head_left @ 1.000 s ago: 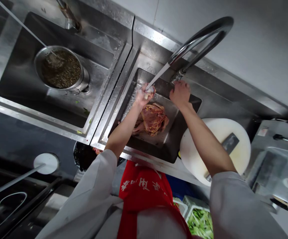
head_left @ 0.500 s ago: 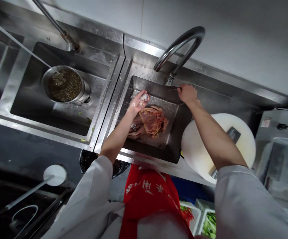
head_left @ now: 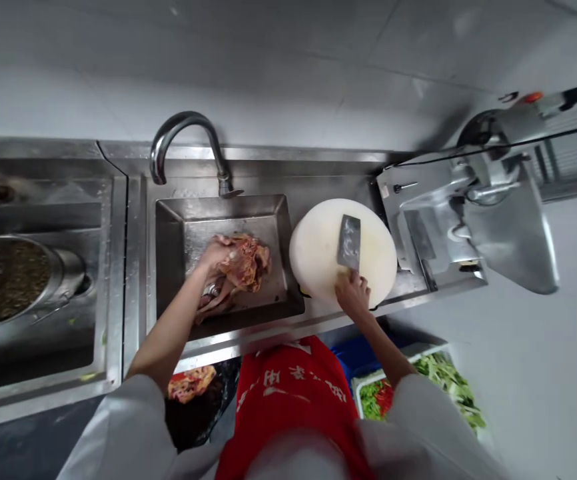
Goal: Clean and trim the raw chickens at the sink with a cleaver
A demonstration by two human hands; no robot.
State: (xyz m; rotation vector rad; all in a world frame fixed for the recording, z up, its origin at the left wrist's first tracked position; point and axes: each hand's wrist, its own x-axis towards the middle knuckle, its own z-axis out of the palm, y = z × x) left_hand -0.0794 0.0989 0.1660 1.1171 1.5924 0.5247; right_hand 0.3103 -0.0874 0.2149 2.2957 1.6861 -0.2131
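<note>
In the sink (head_left: 268, 303), my left hand (head_left: 214, 257) grips the upper left side of a raw poultry carcass (head_left: 248, 267), its fingers partly lost against the meat. The carcass is reddish, with yellow fat, and pale long parts trail from it towards the front left of the basin. To the right, my right hand (head_left: 352, 293) is closed round the handle of a cleaver (head_left: 350, 241). Its wide dark blade lies over a round white cutting board (head_left: 313, 243) and points away from me.
A curved faucet (head_left: 188, 120) rises behind the sink. In the left sink stands a pot (head_left: 63, 273) of dark liquid. A metal slicer (head_left: 503, 220) is at the right. Below are crates of cut vegetables (head_left: 448, 383) and a black-lined bin (head_left: 193, 420) with meat scraps.
The view has swung right. My right hand has left the area by the faucet base and taken the cleaver's handle. My left hand has moved onto the carcass.
</note>
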